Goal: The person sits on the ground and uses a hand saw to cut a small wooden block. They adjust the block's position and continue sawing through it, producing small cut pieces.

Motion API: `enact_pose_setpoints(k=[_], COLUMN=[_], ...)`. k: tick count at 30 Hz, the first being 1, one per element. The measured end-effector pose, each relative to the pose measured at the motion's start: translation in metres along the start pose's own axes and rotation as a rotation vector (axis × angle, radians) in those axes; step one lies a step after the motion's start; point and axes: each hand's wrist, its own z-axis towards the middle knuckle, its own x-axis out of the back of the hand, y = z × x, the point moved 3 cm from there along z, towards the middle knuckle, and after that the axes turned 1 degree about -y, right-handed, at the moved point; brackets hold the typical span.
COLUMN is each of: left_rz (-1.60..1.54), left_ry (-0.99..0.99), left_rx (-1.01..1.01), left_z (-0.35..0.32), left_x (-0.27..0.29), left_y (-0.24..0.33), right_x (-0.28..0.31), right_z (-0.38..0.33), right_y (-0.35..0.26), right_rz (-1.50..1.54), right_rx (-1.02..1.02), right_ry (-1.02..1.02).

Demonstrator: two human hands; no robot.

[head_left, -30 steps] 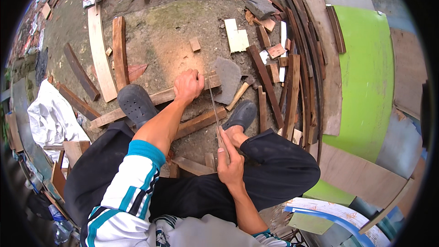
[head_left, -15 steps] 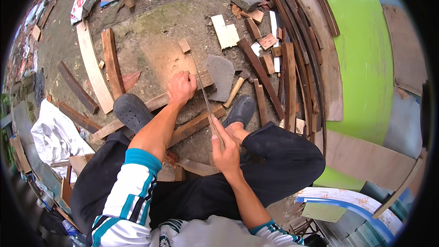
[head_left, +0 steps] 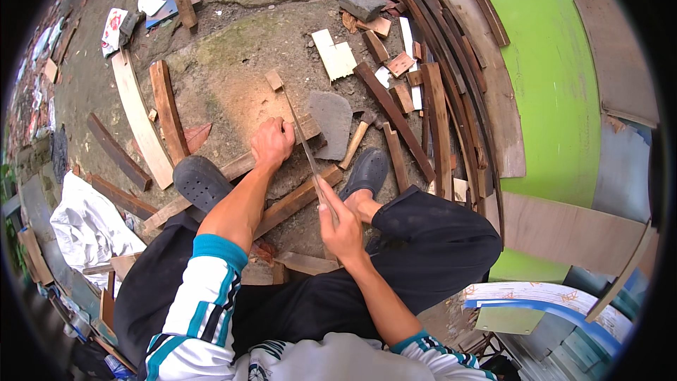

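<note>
White sleeves [head_left: 187,310] with teal and dark stripes end in teal cuffs [head_left: 221,249]; the trousers [head_left: 437,254] are black, the dark grey clogs [head_left: 200,185] dotted with round holes.

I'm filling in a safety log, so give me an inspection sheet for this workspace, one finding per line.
Surface: rough, cracked ground with sawdust scattered on it.
Job's things: saw crosses the plank near its right end; cut depth can't be told.
Clutter: hammer beside a grey slab; small wood block by the saw's tip; loose timber on the right.
Hands: left hand holds the plank, close to the blade; right hand grips the saw; both bare.
Cables: nothing seen.
Surroundings: green board at right, white cloth at left.
</note>
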Motion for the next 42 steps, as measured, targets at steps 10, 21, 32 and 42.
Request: enact_pose_setpoints(k=[10, 21, 32, 42], left_rz=[0.049, -0.029, 0.227, 0.157], left_ry=[0.000, -0.025, -0.310, -0.246], left_rx=[-0.030, -0.109, -0.152, -0.263], left_z=[-0.001, -0.006, -0.029, -0.029], left_x=[-0.004, -0.003, 0.014, 0.008], left_y=[-0.005, -0.004, -0.039, -0.057], right_x=[0.019, -0.024, -0.017, 0.028], right_z=[-0.027, 0.057, 0.056, -0.007], right_y=[-0.029, 0.022, 0.014, -0.035], right_rz=[0.081, 0.123, 0.118, -0.015], right_rx=[-0.233, -0.205, -0.268, -0.243], right_ry=[-0.095, -0.031, -0.103, -0.132])
